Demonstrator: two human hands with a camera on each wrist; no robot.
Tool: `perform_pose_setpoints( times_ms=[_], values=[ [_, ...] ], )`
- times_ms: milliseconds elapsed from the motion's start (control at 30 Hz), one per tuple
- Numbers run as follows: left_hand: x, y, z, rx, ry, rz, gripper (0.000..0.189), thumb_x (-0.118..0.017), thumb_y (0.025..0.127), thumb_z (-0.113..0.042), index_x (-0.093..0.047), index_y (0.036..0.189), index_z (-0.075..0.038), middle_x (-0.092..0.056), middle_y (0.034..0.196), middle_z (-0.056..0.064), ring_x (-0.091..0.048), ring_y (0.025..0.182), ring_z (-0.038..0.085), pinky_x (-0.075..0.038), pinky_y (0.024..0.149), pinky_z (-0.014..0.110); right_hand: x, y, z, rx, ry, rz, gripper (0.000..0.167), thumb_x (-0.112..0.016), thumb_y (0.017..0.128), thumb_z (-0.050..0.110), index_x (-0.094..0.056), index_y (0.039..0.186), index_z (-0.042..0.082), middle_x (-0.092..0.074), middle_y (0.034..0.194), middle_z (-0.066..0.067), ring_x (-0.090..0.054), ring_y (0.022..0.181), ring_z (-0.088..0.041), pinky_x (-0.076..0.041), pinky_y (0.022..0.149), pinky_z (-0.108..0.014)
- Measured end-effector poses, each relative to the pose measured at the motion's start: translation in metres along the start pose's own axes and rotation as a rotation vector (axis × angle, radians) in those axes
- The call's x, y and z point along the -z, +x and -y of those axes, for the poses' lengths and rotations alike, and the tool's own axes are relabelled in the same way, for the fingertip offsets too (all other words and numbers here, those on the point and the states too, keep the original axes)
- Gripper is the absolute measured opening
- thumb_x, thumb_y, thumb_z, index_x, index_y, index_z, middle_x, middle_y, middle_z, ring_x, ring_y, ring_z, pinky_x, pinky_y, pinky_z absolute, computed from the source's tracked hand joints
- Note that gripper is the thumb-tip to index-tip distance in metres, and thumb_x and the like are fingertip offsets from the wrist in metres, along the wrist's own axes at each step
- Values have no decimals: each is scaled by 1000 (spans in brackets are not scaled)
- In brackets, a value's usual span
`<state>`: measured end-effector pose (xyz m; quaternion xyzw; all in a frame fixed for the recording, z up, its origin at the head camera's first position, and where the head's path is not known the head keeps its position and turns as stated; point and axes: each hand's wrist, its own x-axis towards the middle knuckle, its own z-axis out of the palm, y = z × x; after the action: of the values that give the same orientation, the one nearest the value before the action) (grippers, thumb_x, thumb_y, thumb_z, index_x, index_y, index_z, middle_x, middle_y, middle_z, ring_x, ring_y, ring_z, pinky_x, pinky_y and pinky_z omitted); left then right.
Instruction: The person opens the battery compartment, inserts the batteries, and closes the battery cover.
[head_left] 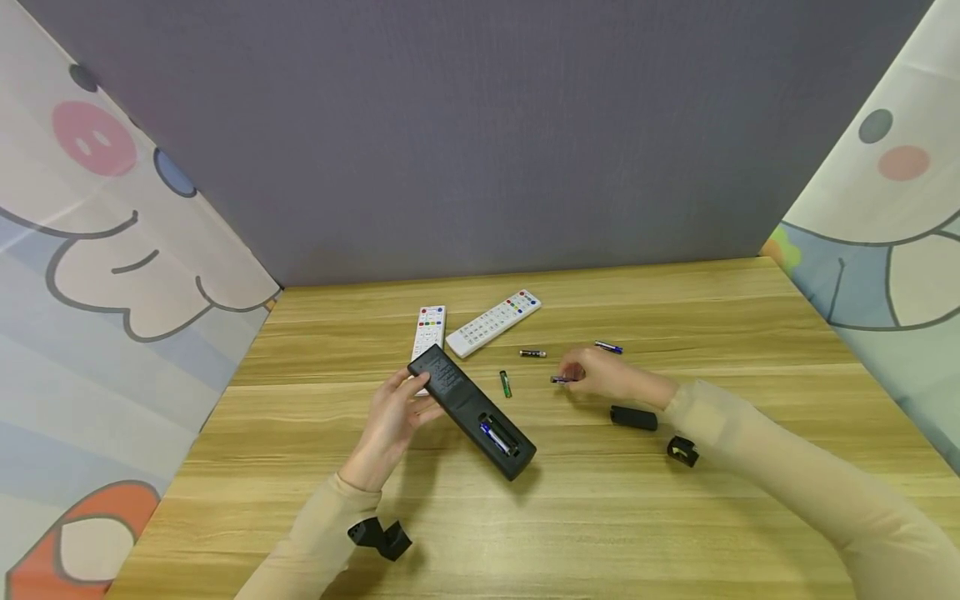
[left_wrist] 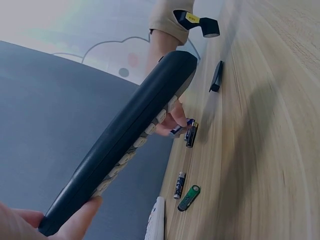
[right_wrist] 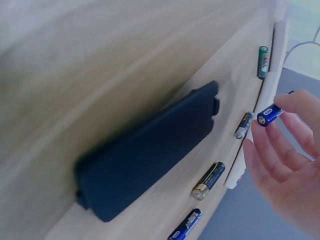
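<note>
My left hand [head_left: 390,425] holds a black remote control [head_left: 459,398] by one end, its back facing up. One blue battery [head_left: 495,437] lies in its uncovered battery compartment, beside a vacant slot. A little above the table, my right hand [head_left: 603,375] pinches another blue battery [right_wrist: 270,114] between thumb and fingers. Around it on the table lie a green battery [head_left: 506,384], a black-and-silver battery [head_left: 533,354], a second loose blue battery [head_left: 608,347] and a black-and-gold battery [right_wrist: 208,181]. The black battery cover [head_left: 633,417] rests beneath the right wrist.
Two white remote controls [head_left: 493,323] lie at the back of the wooden table [head_left: 600,533]; the black remote partly covers the left one [head_left: 429,325]. A grey panel [head_left: 480,142] stands behind the table, with cartoon-printed cloths [head_left: 150,275] at both sides.
</note>
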<state>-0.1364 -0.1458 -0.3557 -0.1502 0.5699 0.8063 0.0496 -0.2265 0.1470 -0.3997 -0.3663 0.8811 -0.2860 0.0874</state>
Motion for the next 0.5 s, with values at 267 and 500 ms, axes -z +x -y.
perform_pose_setpoints(
  times_ms=[267,500],
  values=[
    [-1,-1,0,-5,-5,10,38,-44,90,-2,-31,125,6,-53,93,9,-62,72,17,-55,74,34,-1,-7,8,26,48,-57,14,-64,76,1,-63,90,4,-62,82,-1,-56,70,-10,-50,60,-21],
    [-1,-1,1,-6,4,8,40,-44,90,-3,-30,126,7,-52,95,10,-62,73,17,-55,74,34,-1,-13,15,105,133,-123,12,-63,76,4,-64,89,6,-62,81,2,-54,69,-5,-49,57,-20]
  ],
)
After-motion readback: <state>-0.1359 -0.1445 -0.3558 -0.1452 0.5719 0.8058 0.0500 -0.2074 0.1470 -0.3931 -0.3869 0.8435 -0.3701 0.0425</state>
